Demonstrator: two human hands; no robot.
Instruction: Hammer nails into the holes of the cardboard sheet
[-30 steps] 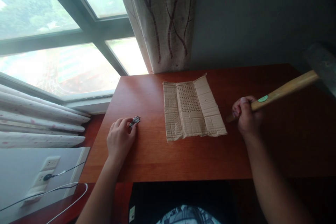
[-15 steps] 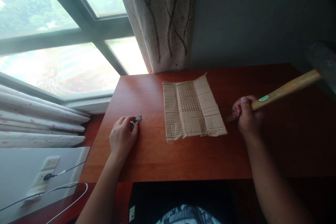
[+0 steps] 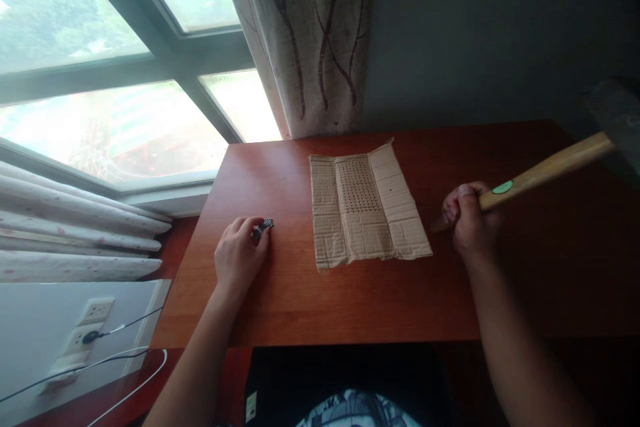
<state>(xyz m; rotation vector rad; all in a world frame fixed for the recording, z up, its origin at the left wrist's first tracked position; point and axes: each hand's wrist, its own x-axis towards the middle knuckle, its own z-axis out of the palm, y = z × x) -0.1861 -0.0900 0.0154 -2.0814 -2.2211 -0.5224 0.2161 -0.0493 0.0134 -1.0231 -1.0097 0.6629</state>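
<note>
A: What's in the left hand (image 3: 241, 255)?

B: A small bundle of thin dark rods (image 3: 263, 228), pinched between thumb and curled fingers over the left part of the table (image 3: 320, 310). The fingers cover its near end, and the pieces are too small to count or name surely. Whether it rests on the wood, I can't tell.

A: And the right hand (image 3: 470, 221)?

B: Wrapped round a wooden handle (image 3: 555, 161), near its lower end, just a stub poking out past the fist. The handle slants up to the right and bears a green oval sticker (image 3: 503, 187).

A: Is there a head on that tool?

B: A grey shape (image 3: 617, 113) sits at the far end, but it sinks into the dark by the right edge, so its form is hard to make out.

A: What lies between the hands?

B: A creased cardboard sheet (image 3: 363, 237), touched by neither. It carries a grid of dark dots; holes or printed marks, I can't say.

A: Anything cut off?

B: Both forearms, and the patterned fabric (image 3: 357, 410) below the table, run out at the bottom edge.
</note>
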